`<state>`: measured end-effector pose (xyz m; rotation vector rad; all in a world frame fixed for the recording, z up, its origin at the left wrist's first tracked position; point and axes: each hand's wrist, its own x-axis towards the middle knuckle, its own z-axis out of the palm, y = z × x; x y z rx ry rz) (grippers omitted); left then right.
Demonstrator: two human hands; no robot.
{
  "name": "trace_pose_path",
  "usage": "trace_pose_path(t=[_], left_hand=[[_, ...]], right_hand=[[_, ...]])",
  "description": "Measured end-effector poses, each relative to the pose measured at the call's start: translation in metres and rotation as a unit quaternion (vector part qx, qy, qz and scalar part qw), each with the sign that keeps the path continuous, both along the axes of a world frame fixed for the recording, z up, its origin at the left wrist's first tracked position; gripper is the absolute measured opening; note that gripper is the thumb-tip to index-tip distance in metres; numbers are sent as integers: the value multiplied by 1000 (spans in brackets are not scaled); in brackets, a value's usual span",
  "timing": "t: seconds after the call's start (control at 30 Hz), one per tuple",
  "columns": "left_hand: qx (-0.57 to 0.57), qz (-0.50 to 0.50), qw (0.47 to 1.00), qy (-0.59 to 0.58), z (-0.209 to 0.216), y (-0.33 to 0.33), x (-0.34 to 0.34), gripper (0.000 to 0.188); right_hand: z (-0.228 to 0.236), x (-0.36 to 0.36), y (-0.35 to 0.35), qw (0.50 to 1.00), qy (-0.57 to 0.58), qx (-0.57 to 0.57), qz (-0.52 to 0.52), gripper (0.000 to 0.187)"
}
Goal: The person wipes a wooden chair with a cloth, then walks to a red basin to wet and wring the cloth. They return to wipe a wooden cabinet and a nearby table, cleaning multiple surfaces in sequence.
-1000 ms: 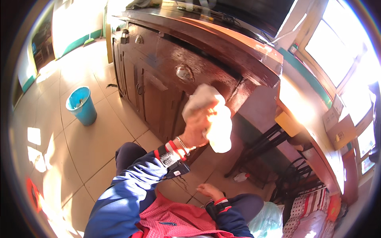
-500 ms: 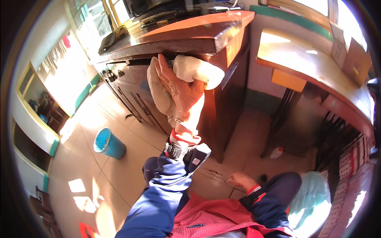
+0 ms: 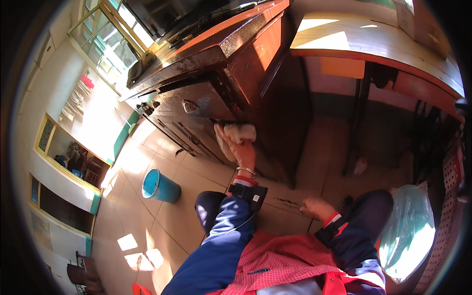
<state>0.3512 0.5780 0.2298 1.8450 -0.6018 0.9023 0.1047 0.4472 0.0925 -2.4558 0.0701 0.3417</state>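
My left hand (image 3: 243,151) presses a bunched white cloth (image 3: 242,132) against the front of a dark brown wooden cabinet (image 3: 201,93), close to its corner. The cloth lies just below a drawer with a metal pull (image 3: 189,106), and folds of it bulge out around my fingers. Low on the right, my right hand (image 3: 317,208) hangs near my knee with its fingers curled in. Nothing shows in that hand.
On the tiled floor to the left stands a blue bucket (image 3: 164,187). A light wooden table (image 3: 339,37) is beside the cabinet at right. Next to my right knee sits a filled, greenish plastic bag (image 3: 408,231). A dark screen (image 3: 162,17) stands on the cabinet top.
My left hand has moved the cloth down the cabinet front, from just under the top edge to below the drawer. The drawer pull has come into sight. My right hand stays by the knee.
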Motion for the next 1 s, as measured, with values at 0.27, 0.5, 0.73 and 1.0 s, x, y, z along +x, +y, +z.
trace_pose_path(t=[0.27, 0.5, 0.73, 1.0], left_hand=[[-229, -252, 933, 119, -18, 25, -19, 20], [-324, -361, 874, 39, 80, -2, -47, 11], [-269, -264, 924, 65, 83, -50, -57, 8], [83, 52, 995, -30, 48, -56, -29, 24]], right_hand=[[8, -4, 3, 999, -3, 50, -17, 33], [2, -2, 7, 998, -56, 19, -7, 32], [-5, -7, 5, 995, -102, 1, 7, 28], [-18, -7, 11, 988, -151, 37, 18, 34]])
